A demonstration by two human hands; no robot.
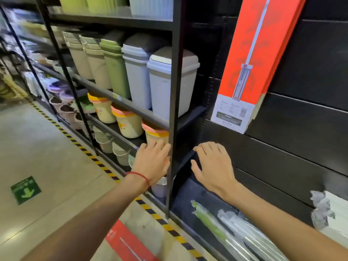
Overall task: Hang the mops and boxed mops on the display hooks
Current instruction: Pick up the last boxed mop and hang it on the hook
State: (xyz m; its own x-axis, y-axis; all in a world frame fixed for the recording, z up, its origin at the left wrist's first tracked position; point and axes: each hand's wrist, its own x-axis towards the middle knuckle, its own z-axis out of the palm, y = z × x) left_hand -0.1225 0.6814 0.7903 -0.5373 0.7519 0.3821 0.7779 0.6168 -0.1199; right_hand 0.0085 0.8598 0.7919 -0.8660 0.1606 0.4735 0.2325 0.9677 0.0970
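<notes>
A long orange boxed mop [252,59] hangs tilted against the black display wall [293,147] at the upper right. A second orange boxed mop [128,242] lies on the floor below my arms. Plastic-wrapped mops [231,234] lie on the black base shelf at the lower right. My left hand [152,162] and my right hand [212,166] reach forward with spread fingers on either side of a black shelf post [174,110]; both hold nothing.
A black shelving unit on the left carries lidded bins [169,81] and small buckets [128,123]. Yellow-black hazard tape [90,157] runs along the floor. A green arrow sign [25,190] is stuck on the concrete floor. Wrapped white goods [331,213] sit at the right edge.
</notes>
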